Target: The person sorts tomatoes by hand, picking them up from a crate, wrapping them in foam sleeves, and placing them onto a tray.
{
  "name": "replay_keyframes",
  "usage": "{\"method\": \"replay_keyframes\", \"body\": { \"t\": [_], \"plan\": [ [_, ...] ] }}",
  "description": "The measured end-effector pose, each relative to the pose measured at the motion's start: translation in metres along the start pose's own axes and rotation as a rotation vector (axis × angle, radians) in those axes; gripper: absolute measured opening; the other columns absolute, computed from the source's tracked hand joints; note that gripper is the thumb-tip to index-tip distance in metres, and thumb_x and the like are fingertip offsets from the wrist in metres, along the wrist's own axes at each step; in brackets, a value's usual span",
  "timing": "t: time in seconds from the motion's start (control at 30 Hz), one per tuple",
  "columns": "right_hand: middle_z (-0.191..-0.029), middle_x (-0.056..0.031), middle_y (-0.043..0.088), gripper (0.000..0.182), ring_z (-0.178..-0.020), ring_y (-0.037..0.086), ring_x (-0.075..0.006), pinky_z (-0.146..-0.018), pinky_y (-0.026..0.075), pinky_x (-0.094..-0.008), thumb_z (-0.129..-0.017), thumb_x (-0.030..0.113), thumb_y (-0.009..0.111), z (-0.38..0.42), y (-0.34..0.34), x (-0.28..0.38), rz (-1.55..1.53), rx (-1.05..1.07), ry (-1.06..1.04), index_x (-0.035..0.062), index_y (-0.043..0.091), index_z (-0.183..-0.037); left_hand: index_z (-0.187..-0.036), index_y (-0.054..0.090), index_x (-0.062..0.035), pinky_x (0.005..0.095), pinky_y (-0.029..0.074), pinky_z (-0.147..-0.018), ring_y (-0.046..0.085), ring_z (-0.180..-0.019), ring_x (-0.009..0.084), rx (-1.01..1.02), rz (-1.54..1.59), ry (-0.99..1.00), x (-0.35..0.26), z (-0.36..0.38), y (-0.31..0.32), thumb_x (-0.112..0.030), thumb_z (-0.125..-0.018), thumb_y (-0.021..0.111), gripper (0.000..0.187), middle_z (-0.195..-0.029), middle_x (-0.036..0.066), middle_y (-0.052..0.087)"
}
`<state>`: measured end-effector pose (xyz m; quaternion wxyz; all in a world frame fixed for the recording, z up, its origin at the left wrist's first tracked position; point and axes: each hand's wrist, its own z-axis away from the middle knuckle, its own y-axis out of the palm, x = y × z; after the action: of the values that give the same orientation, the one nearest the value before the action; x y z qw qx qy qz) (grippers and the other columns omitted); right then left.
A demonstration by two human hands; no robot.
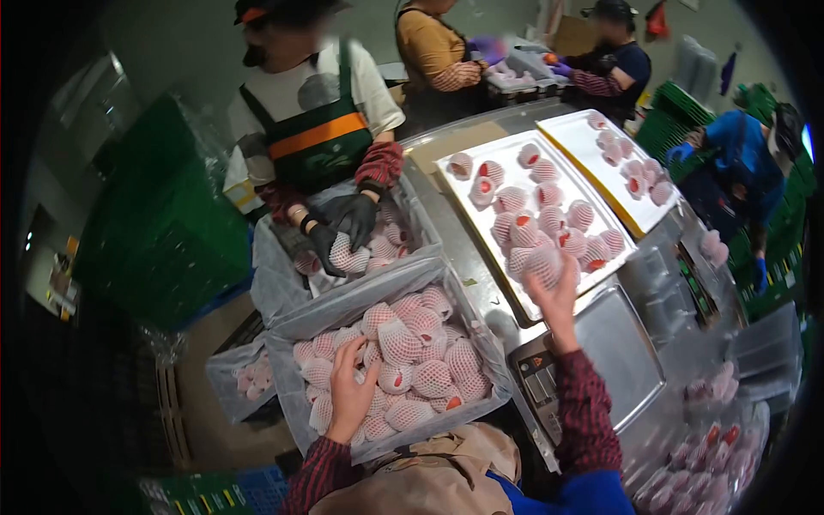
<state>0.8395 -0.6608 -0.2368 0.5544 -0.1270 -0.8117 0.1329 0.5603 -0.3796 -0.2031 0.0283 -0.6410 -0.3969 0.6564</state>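
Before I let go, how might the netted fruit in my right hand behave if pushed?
The netted fruit would probably roll, since it looks rounded. Its open mesh sleeve likely adds some grip and cushioning. Neighbouring fruits on the white tray might stop it.

Bare hands (352,392): two. Red fruits in white foam nets (399,343): many, too crowded to count. Shallow white rectangular trays (513,172): two. Large adjoining plastic-lined grey bins (287,379): two. Flat silver metal scale (611,360): one. Black-gloved hands (354,219): two. Co-workers (322,142): four.
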Motion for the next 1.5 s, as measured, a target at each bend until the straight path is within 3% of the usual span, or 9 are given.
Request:
{"method": "replay_keyframes", "body": {
  "t": [0.13, 0.4, 0.53, 0.6, 0.87, 0.97, 1.2, 1.33, 1.5],
  "plan": [
    [-0.133, -0.0271, 0.050, 0.075, -0.119, 0.055, -0.0464, -0.105, 0.046, -0.0490, -0.079, 0.011, 0.079, -0.052, -0.015, -0.068, 0.574, -0.062, -0.175, 0.0099, 0.046, -0.146, -0.142, 0.051, -0.0033, 0.0412, 0.049, -0.101, 0.054, -0.126, 0.0333, 0.051, -0.085, -0.115, 0.037, -0.006, 0.035, -0.012, -0.087, 0.075, 0.061, -0.136, 0.019, 0.051],
    [-0.148, -0.0300, 0.041, 0.067, -0.128, 0.050, -0.0496, -0.110, 0.042, -0.0499, -0.081, 0.006, 0.073, -0.052, -0.007, -0.050, 0.783, 0.046, -0.234, -0.0007, 0.048, -0.142, -0.145, 0.045, -0.0056, 0.0485, 0.045, -0.107, 0.052, -0.128, 0.0428, 0.003, -0.288, -0.093, 0.045, -0.022, 0.091, -0.019, -0.079, 0.084, 0.077, -0.138, 0.023, 0.045],
    [-0.111, -0.0095, 0.064, 0.046, -0.088, 0.062, -0.0229, -0.075, 0.052, -0.0350, -0.082, 0.005, 0.074, 0.006, 0.030, -0.018, -0.037, 0.348, -0.115, 0.0041, 0.061, -0.127, -0.147, 0.042, -0.0084, 0.0457, 0.048, -0.104, 0.055, -0.128, 0.0346, -0.004, -0.044, -0.222, 0.056, -0.027, 0.077, -0.019, -0.087, 0.079, 0.071, -0.137, 0.019, 0.050],
    [-0.127, -0.0079, 0.064, 0.056, -0.105, 0.064, -0.0168, -0.085, 0.053, -0.0306, -0.086, 0.014, 0.080, 0.039, 0.044, 0.042, -0.295, 0.688, -0.019, 0.0065, 0.059, -0.137, -0.146, 0.043, -0.0105, 0.0397, 0.050, -0.102, 0.057, -0.127, 0.0249, 0.079, 1.031, -0.619, 0.020, -0.028, 0.059, -0.018, -0.097, 0.071, 0.058, -0.137, 0.014, 0.052],
    [-0.086, -0.0032, 0.061, 0.011, -0.076, 0.061, -0.0131, -0.069, 0.049, -0.0260, -0.100, 0.010, 0.065, 0.080, 0.084, 0.095, -0.425, 0.578, -0.224, 0.0020, 0.061, -0.107, -0.151, 0.038, -0.0067, 0.0355, 0.045, -0.108, 0.053, -0.129, 0.0186, 0.145, 1.103, -0.484, -0.042, -0.005, 0.055, -0.015, -0.100, 0.066, 0.059, -0.145, 0.011, 0.047],
    [-0.089, 0.0044, 0.059, 0.010, -0.076, 0.052, -0.0039, -0.069, 0.045, -0.0223, -0.106, 0.015, 0.058, 0.077, 0.077, 0.098, -0.720, 0.640, 0.389, 0.0060, 0.062, -0.105, -0.150, 0.038, -0.0042, 0.0366, 0.045, -0.110, 0.051, -0.132, 0.0201, 0.135, 1.144, -0.388, -0.050, 0.001, 0.050, -0.012, -0.097, 0.069, 0.062, -0.146, 0.013, 0.047],
    [-0.083, 0.0078, 0.056, 0.004, -0.071, 0.047, -0.0002, -0.061, 0.038, -0.0196, -0.104, 0.009, 0.059, 0.086, 0.087, 0.065, -0.915, 0.569, 0.467, 0.0058, 0.061, -0.103, -0.147, 0.041, 0.0041, 0.0399, 0.047, -0.111, 0.059, -0.126, 0.0247, 0.359, 1.500, -0.399, -0.035, 0.013, 0.039, -0.023, -0.076, 0.087, 0.089, -0.136, 0.014, 0.057],
    [-0.085, 0.0017, 0.060, 0.007, -0.072, 0.054, -0.0032, -0.067, 0.045, -0.0200, -0.102, 0.007, 0.058, 0.094, 0.062, 0.080, -0.594, 0.627, 0.212, 0.0019, 0.061, -0.107, -0.142, 0.044, 0.0046, 0.0394, 0.049, -0.108, 0.062, -0.122, 0.0249, 0.276, 1.201, -0.246, -0.068, 0.005, 0.024, -0.025, -0.072, 0.091, 0.089, -0.133, 0.013, 0.060],
    [-0.138, -0.0119, 0.051, 0.053, -0.132, 0.050, -0.0212, -0.112, 0.039, -0.0357, -0.100, 0.018, 0.065, 0.075, 0.020, 0.138, -0.706, 0.957, 0.124, 0.0041, 0.044, -0.146, -0.130, 0.055, 0.0039, 0.0408, 0.052, -0.099, 0.064, -0.116, 0.0309, -0.055, 0.441, -0.089, -0.080, 0.005, 0.036, -0.030, -0.067, 0.095, 0.082, -0.130, 0.018, 0.061]
  ]
}}
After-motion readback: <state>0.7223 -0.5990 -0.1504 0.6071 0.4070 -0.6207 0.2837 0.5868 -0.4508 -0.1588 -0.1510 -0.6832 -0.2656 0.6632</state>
